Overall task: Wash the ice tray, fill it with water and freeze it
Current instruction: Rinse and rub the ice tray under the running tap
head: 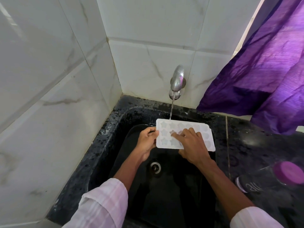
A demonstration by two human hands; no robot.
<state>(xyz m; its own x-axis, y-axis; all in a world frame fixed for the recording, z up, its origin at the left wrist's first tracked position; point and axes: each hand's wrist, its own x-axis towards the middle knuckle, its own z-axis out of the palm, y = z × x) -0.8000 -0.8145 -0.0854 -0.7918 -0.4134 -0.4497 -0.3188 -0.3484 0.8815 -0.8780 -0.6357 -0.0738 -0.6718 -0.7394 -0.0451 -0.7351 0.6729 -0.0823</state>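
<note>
A white ice tray (166, 137) with star-shaped cavities is held level above the basin of a black speckled sink (102, 145). Its left short edge is pinched by the left hand (147, 142), thumb on top and fingers curled beneath. Just to the right of that grip, the right hand (192, 145) is laid over the tray's upper face, its fingers spread and nearly straight on the cavities. The thumb is seen at the near edge, and whether it reaches under cannot be told. Beyond both hands, a stream of water (171, 107) is poured from a wall-mounted steel tap (177, 79) onto the tray's far edge. Below the hands, the drain (155, 167) is seen in the sink floor. Well to the right of the grip, a purple-lidded jar (287, 173) is stood on the dark counter (255, 145), and a purple cloth (263, 71) is hung above it.
</note>
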